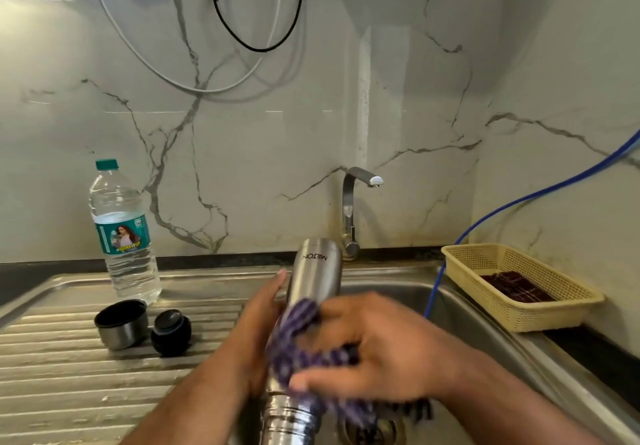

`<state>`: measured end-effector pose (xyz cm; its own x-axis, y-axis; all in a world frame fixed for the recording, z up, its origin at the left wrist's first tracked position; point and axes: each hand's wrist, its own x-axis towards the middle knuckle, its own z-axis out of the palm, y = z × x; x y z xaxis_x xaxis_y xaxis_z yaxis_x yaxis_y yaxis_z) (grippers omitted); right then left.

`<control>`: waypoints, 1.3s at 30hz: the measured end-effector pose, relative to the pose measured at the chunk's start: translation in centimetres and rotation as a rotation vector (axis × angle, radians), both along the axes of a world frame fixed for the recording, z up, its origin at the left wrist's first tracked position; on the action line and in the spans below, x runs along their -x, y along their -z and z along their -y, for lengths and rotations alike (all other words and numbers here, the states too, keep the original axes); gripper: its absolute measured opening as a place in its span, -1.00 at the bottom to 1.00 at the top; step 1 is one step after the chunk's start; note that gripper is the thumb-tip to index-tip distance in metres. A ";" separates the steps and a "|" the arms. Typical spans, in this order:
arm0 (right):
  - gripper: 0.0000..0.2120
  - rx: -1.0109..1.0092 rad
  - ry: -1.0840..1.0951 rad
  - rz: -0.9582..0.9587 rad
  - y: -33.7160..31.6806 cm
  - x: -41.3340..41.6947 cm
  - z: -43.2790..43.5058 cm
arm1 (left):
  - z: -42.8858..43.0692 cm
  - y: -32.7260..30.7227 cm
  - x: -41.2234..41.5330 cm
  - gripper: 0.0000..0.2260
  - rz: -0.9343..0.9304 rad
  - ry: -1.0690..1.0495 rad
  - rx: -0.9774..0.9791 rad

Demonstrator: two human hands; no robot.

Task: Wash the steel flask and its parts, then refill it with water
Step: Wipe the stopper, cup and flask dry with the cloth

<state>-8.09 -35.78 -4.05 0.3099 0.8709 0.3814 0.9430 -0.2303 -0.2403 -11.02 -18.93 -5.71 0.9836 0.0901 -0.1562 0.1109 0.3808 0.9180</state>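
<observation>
The steel flask (313, 271) is held over the sink with its base pointing away from me and its threaded mouth toward me. My left hand (258, 326) holds its left side, fingers along the body. My right hand (374, 347) grips a purple striped scrub cloth (298, 337) wrapped round the flask's middle. The flask's steel cup lid (121, 323) and black stopper (171, 332) rest on the ribbed drainboard (69, 375) to the left.
A clear plastic water bottle (123, 233) stands at the drainboard's back. The tap (353, 209) rises behind the sink, its spout dry. A yellow basket (519, 285) holding a dark pad sits at the right. A blue hose (519, 202) drops into the sink basin (460, 316).
</observation>
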 end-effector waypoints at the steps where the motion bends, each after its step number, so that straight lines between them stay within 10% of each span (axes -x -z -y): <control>1: -0.68 0.075 -0.032 0.063 -0.1 0.7 -0.3 | -0.4 -0.2 0.0 -0.62 -0.001 -0.054 -0.014; 9: -0.52 -0.400 0.679 0.174 -0.5 -4.1 2.7 | -0.1 0.6 -0.1 -0.39 -0.090 0.280 0.018; 17: -0.67 -0.012 0.010 0.228 0.4 0.6 -0.4 | -1.7 0.0 -0.3 -0.56 -0.018 0.167 0.107; 24: -0.63 -0.385 0.577 0.181 -0.2 -3.9 2.4 | -0.8 1.0 -0.7 -0.43 -0.085 0.318 0.062; 33: -0.64 0.064 0.029 0.153 0.0 1.8 -1.2 | -1.2 -0.9 -0.5 -0.33 0.144 0.199 0.107; 39: -0.64 -0.328 0.565 0.153 -0.9 -2.5 1.9 | -0.1 1.0 -0.5 -0.49 0.034 0.312 0.055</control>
<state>-5.60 -37.68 -3.14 0.6054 0.4225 0.6745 0.7280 -0.6365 -0.2547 -10.51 -18.82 -6.72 0.9672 -0.2241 -0.1196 0.2001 0.3821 0.9022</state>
